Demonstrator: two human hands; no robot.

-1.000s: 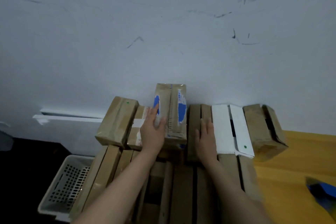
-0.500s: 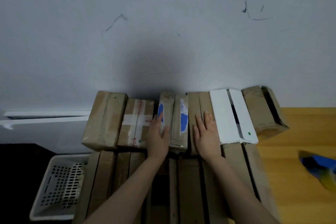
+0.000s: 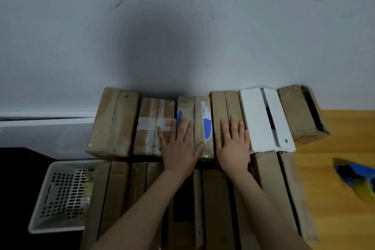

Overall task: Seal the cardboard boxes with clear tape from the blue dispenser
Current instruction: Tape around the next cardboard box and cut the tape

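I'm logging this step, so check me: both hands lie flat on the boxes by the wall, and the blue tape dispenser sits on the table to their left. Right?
Wrong side. The head view shows the blue tape dispenser on the table to their right; the left hand and right hand do lie flat on the boxes by the wall.

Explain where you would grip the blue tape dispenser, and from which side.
Grip the blue tape dispenser by its blue body, from above, with the nearer right hand. It lies on the wooden table with bare surface to its left. Blur and the frame edge hide its handle.
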